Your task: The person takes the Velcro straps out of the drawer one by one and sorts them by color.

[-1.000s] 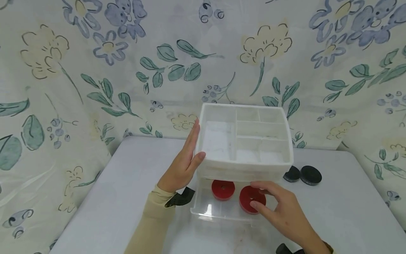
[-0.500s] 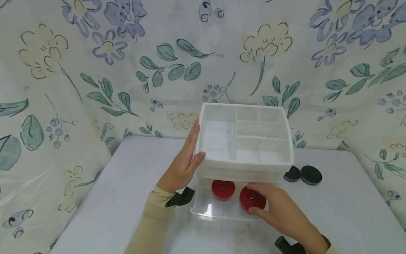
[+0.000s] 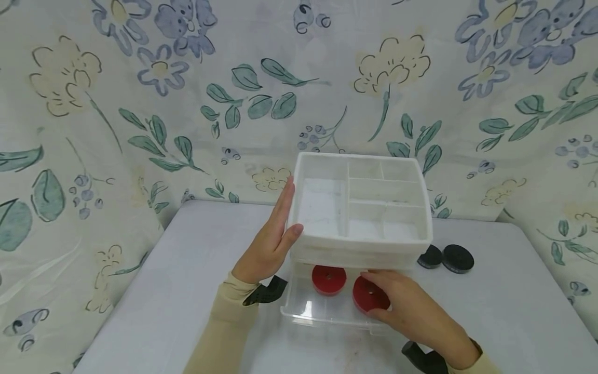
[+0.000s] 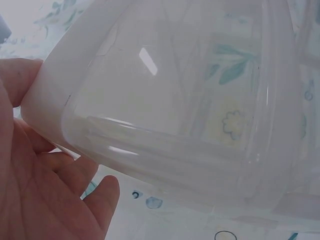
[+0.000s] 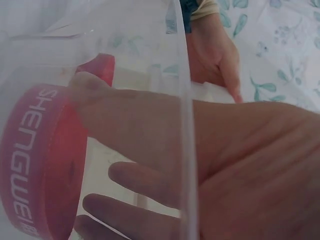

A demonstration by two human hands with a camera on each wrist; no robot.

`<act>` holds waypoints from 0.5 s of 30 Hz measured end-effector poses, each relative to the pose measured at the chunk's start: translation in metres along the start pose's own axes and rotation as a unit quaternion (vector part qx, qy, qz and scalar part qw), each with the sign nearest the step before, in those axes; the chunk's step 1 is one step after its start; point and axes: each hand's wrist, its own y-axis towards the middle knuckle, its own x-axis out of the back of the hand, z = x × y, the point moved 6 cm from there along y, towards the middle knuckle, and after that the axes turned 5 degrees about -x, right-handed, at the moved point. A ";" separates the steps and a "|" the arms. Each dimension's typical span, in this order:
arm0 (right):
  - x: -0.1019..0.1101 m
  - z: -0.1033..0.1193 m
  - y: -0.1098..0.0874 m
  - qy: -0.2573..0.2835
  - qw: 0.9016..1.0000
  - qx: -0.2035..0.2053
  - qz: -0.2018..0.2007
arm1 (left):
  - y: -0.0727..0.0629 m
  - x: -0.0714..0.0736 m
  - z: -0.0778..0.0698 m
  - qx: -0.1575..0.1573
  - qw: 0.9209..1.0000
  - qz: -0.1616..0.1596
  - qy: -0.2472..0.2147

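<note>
In the head view my left hand [image 3: 264, 244] lies along the left side of a white plastic organizer [image 3: 364, 249], fingers straight and thumb on its front corner. The left wrist view shows that hand [image 4: 55, 170] against the translucent side wall [image 4: 150, 100]. Below the top compartments, a clear drawer [image 3: 299, 309] is pulled out with two red tape rolls in it. My right hand [image 3: 418, 311] reaches in and holds the right tape roll [image 3: 369, 295] between thumb and fingers. The left tape roll [image 3: 329, 279] lies apart. Lettering reading SHENGWEI shows on the held roll's rim [image 5: 27, 150].
Two black discs [image 3: 458, 258] lie on the white table [image 3: 210, 259], right of the organizer. The top tray [image 3: 322, 202] has several divided compartments. A floral cloth [image 3: 280, 67] hangs behind the table and at both sides.
My right hand's fingers have closed in around the right tape roll, and the hand has shifted slightly left. The left hand and organizer stay in place.
</note>
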 end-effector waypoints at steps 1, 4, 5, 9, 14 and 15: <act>0.000 0.000 0.000 0.000 1.000 -0.001 0.003 | 0.000 0.000 0.000 0.000 1.000 0.001 -0.001; -0.001 0.001 0.001 -0.005 1.000 -0.002 0.007 | 0.000 0.000 0.000 -0.001 1.000 0.000 -0.001; -0.002 0.002 0.001 -0.007 1.000 -0.004 0.008 | 0.000 0.000 0.000 -0.001 1.000 0.000 0.000; -0.002 0.003 0.002 -0.016 1.000 -0.006 0.011 | 0.000 0.001 0.000 -0.001 1.000 -0.001 -0.002; -0.002 0.006 0.003 -0.043 0.999 -0.002 0.012 | -0.001 0.000 0.000 -0.003 1.000 -0.001 0.000; -0.003 0.006 0.003 -0.047 0.999 -0.001 0.012 | -0.001 0.001 -0.001 -0.003 1.000 -0.001 0.000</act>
